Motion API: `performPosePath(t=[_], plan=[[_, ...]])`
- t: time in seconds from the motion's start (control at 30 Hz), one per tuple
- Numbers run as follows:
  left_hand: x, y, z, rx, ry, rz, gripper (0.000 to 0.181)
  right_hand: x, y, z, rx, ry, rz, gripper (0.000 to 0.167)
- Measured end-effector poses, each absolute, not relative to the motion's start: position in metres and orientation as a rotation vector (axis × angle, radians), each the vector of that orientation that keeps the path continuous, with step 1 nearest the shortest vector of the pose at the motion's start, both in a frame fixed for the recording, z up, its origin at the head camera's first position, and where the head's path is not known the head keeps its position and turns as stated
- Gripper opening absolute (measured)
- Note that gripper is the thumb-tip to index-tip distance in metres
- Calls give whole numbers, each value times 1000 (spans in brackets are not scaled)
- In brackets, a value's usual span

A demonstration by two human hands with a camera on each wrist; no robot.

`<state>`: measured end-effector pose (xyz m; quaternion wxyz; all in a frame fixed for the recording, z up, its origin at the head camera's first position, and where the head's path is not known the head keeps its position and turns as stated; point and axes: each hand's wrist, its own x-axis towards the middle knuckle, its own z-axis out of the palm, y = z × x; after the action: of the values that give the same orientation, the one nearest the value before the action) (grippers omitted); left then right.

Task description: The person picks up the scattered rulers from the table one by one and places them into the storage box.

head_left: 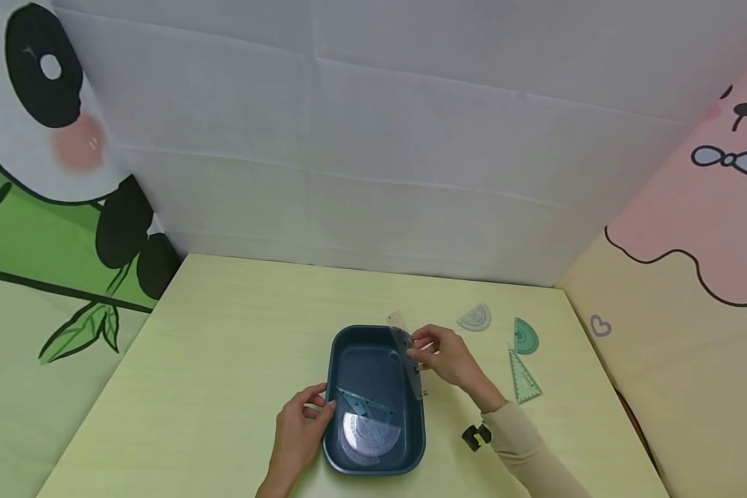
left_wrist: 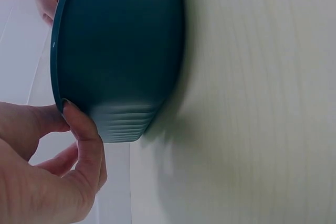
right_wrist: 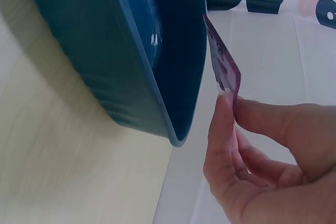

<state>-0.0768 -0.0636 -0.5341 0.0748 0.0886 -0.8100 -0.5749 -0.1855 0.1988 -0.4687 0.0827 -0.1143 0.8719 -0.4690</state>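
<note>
A deep blue plastic tray (head_left: 373, 360) sits on the table, with a clear set square (head_left: 364, 404) and a clear protractor (head_left: 370, 434) lying inside it. My left hand (head_left: 301, 429) pinches the tray's left rim between thumb and fingers, also plain in the left wrist view on the tray wall (left_wrist: 115, 45). Above the tray's right rim, my right hand (head_left: 445, 356) pinches a clear, flat ruler (head_left: 404, 349) by its edge. In the right wrist view the ruler (right_wrist: 223, 59) appears nearly edge-on, with a purplish edge, beside the tray's rim.
Right of the tray on the table (head_left: 224, 373) lie a small clear protractor (head_left: 475, 317), a green protractor (head_left: 526, 337) and a green set square (head_left: 524, 380). A small black object (head_left: 476, 437) shows beside the right sleeve. A white cloth wall (head_left: 348, 152) stands behind the table.
</note>
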Motion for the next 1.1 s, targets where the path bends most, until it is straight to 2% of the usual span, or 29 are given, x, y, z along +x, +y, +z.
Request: performPosePath(t=[1.1], plan=[[-76,-64,-534,269,-2440,-1725,34,-183,161,-479,-440,2452,-1266,19]])
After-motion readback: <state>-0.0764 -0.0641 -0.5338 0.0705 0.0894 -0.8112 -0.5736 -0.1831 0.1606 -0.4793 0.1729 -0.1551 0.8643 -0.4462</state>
